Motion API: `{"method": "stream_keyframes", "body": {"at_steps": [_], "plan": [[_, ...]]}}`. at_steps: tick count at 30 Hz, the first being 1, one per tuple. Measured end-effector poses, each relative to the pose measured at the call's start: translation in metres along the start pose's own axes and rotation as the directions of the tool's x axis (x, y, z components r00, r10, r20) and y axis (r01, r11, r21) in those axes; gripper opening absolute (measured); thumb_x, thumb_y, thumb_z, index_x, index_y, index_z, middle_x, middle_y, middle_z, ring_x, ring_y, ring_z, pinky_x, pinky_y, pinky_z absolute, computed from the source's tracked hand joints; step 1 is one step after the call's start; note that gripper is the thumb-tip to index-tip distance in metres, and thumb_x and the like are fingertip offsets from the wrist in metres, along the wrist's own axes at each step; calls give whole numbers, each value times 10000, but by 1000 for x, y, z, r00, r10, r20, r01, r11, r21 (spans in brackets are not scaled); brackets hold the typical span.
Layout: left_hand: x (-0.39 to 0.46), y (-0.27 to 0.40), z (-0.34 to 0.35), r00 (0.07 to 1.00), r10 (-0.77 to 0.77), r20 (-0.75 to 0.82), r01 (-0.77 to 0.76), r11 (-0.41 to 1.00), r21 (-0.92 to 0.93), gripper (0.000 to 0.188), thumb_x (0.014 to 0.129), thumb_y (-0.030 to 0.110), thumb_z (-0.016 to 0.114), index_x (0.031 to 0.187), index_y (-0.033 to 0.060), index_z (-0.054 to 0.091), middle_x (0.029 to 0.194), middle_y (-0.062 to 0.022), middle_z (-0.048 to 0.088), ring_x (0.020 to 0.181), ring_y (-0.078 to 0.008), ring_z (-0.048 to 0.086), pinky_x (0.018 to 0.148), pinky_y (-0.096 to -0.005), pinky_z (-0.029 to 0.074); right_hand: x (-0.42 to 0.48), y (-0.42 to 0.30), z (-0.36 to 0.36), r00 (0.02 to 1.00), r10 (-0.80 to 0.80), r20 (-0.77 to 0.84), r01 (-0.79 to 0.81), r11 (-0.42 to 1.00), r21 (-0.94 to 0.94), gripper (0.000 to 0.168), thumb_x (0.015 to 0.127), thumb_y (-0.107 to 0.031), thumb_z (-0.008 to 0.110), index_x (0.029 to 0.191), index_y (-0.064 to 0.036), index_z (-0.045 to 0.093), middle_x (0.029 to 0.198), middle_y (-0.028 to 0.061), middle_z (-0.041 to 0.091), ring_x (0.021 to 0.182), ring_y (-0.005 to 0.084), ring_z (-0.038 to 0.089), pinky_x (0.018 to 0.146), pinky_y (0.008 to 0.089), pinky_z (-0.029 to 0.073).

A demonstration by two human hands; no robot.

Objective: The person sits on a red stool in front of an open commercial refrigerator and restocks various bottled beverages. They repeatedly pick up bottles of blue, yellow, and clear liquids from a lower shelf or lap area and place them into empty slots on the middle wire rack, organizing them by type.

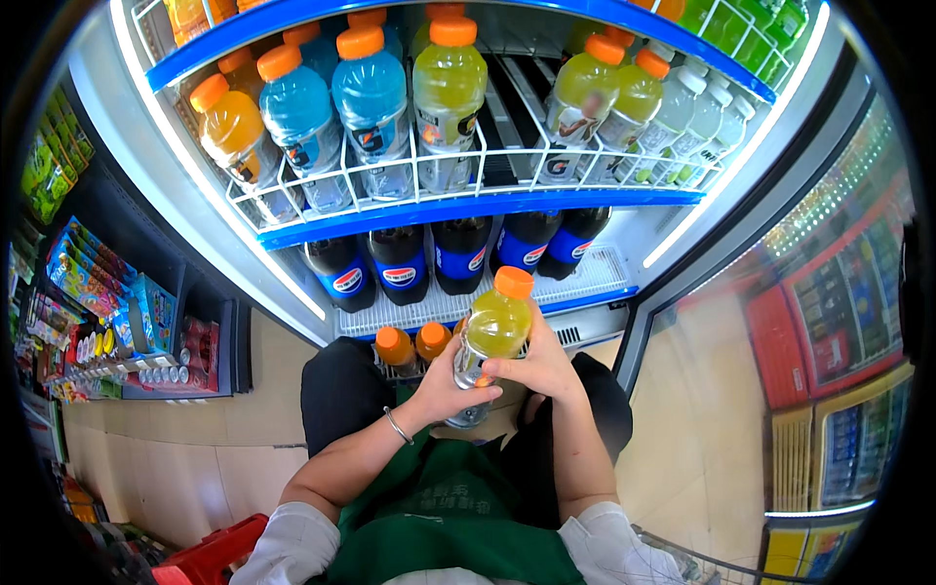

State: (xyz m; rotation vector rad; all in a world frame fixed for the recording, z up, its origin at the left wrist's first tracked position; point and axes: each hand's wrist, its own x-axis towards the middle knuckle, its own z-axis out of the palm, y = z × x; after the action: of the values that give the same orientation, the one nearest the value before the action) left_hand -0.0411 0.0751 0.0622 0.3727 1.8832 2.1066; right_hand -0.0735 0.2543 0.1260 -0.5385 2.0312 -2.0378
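Both my hands grip one Gatorade bottle (499,322) with yellow-green drink and an orange cap, tilted over my lap. My left hand (450,391) wraps its lower label from the left. From the right, my right hand (545,358) holds it, thumb across the label. Two orange-capped bottles (395,346) stand low between my knees, partly hidden. Ahead, a wire-fronted fridge shelf (482,207) carries orange bottles (232,128), blue bottles (371,95) and yellow-green bottles (449,80). A gap shows black shelf tracks (515,110) right of the front middle bottle.
Several Pepsi bottles (400,267) line the bottom shelf (585,267). Clear white-capped bottles (676,102) stand at the shelf's right. The glass fridge door (702,344) is open to my right. Snack shelves (139,322) stand left; a red plastic object (212,552) lies behind on the floor.
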Motion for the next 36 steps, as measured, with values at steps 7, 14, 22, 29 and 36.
{"method": "stream_keyframes", "body": {"at_steps": [7,14,22,29,36], "plan": [[35,67,4,984,152,91,-173,930,323,906,687,383,824,1361,15,343,1235,-184,550,1143,-284,570,960,-368,451,9,-44,-9,939,-233,-254,228,972,-48,755,687,-118,812,1307,-31,390,1146,86,575,1040,176,589,900,333,479],[89,160,7,694,718,-57,-468,509,722,748,702,186,812,1292,23,382,1243,-186,478,1167,-325,487,1006,-391,398,54,-152,-23,503,-706,-499,626,695,-352,704,724,-77,801,1290,-23,384,1128,98,586,1025,198,610,869,325,503],[115,152,6,698,707,116,-449,305,840,677,709,192,778,1271,27,438,1292,-183,419,1231,-365,404,1046,-447,346,130,-151,-30,299,-897,-327,536,441,-720,832,685,-252,854,1297,27,364,1129,185,591,996,297,625,851,375,493],[136,143,-1,761,617,201,-405,208,890,751,718,249,766,1334,22,401,1345,-193,362,1292,-375,332,1097,-472,279,157,-150,-28,446,-845,-294,331,461,-823,828,680,-298,829,1304,41,403,1206,218,556,1092,370,566,930,417,449],[144,129,-3,823,530,202,-352,198,915,807,726,281,766,1379,26,367,1393,-229,320,1319,-406,300,1105,-491,257,177,-133,-30,524,-831,-186,110,283,-953,808,645,-384,812,1255,18,466,1085,194,572,995,362,522,860,435,444]]}}
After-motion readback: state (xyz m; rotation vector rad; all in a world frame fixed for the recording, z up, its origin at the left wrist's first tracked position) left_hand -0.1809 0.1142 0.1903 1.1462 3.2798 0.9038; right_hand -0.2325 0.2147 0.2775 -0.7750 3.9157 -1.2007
